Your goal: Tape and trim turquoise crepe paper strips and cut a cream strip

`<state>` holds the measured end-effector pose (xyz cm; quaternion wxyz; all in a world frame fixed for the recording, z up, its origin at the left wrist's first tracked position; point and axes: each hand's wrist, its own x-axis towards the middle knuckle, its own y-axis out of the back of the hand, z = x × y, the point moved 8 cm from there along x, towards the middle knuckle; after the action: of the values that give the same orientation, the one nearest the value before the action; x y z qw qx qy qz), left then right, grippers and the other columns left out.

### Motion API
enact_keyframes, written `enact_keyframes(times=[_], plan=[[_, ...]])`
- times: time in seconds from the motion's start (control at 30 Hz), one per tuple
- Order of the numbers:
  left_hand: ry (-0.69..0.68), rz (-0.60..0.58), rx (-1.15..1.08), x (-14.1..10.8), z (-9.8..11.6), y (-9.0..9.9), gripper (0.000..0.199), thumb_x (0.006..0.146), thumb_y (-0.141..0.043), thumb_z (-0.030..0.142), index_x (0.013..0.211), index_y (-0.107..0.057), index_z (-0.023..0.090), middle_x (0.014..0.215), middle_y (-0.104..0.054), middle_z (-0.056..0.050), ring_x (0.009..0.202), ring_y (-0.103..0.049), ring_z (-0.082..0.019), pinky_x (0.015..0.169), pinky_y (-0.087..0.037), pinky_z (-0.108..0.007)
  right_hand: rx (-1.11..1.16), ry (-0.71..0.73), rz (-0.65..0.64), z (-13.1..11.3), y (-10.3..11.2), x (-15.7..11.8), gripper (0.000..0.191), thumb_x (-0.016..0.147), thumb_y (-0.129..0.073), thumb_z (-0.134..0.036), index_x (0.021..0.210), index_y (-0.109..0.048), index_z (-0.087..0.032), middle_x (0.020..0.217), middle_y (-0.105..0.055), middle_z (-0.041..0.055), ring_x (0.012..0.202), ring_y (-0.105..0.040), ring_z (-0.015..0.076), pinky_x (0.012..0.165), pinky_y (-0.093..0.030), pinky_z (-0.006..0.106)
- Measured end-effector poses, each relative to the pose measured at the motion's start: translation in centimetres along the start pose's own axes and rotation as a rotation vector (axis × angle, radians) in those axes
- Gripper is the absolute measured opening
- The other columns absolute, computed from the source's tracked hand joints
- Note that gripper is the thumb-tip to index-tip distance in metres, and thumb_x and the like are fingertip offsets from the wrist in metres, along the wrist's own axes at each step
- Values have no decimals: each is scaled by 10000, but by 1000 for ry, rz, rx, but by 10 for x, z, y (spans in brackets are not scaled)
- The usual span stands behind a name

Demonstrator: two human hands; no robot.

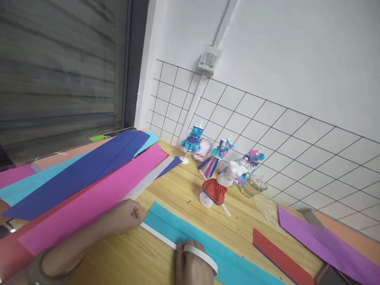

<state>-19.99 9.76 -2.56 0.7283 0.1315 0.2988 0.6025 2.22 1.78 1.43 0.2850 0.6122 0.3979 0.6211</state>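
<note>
A long turquoise sheet (178,225), which looks like crepe paper, lies slantwise on the wooden table. Along its near edge runs a narrow white strip (160,236) like tape. My left hand (129,213) is closed in a fist beside the sheet's left corner, by the strip's end; its grip is hidden. Pressed to the sheet's near edge, my right hand (194,263) has its fingers closed on the white strip, whose free length loops over the back of the hand. Beyond the sheet stands a small white mannequin (234,172) in a red skirt (216,190).
Several coloured sheets, including a pink one (97,194) and a dark blue one (80,170), overlap on the left. Small dressed mannequins (194,136) and a glass jar (252,186) stand near the wall grid. A red piece (280,255) and purple sheet (323,241) lie right.
</note>
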Motion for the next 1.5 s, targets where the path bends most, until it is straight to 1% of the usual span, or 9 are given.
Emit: enact_keyframes(times=[0.17,0.37,0.47,0.63,0.73,0.97,1.23,1.5], plan=[[16,-7,2,-1,2,1,84,553,-514,256,590,-470,193,506,-432,56,420,-374,-91,350,-249,-196,4,12,2,0,1,1,330,918,-311,-289,645,-489,-238,621,-569,28,611,-546,208,579,-291,315],[17,-42,-24,-3,2,-1,105,562,-526,273,609,-482,190,541,-466,43,449,-448,-117,354,-354,-211,17,22,14,-1,3,1,323,916,-325,-289,640,-484,-238,620,-566,24,603,-539,204,582,-293,310],[7,-48,-29,-3,2,-2,102,567,-526,275,607,-481,192,537,-469,45,453,-455,-117,367,-378,-214,9,17,13,-1,3,1,316,915,-330,-289,643,-482,-239,625,-565,21,605,-538,203,575,-281,311],[12,-36,-7,-2,3,-1,95,559,-523,268,597,-478,193,536,-467,47,438,-454,-114,354,-358,-207,-11,36,2,-1,1,0,323,914,-327,-293,636,-481,-236,625,-559,21,619,-542,203,572,-282,312],[16,-29,9,-3,4,-1,86,560,-514,261,595,-475,194,531,-470,44,436,-463,-117,347,-338,-200,-17,60,24,-1,0,0,319,911,-337,-298,634,-483,-236,625,-559,19,609,-538,195,579,-297,304],[17,-16,36,-3,1,-2,90,578,-505,277,596,-461,200,561,-484,35,466,-506,-134,354,-347,-198,-6,69,63,-3,1,-1,305,911,-345,-293,637,-470,-240,617,-547,19,596,-523,195,577,-302,303],[2,11,67,-5,4,0,72,569,-493,259,581,-451,202,533,-468,40,449,-498,-129,356,-315,-192,8,47,44,-3,1,0,297,917,-345,-274,639,-445,-241,622,-540,19,604,-517,203,575,-283,312],[20,1,59,-5,4,0,87,571,-503,273,606,-465,203,568,-491,35,455,-504,-132,351,-338,-200,15,39,7,-3,1,-1,279,913,-362,-258,654,-461,-229,648,-544,24,617,-514,206,586,-286,319]])
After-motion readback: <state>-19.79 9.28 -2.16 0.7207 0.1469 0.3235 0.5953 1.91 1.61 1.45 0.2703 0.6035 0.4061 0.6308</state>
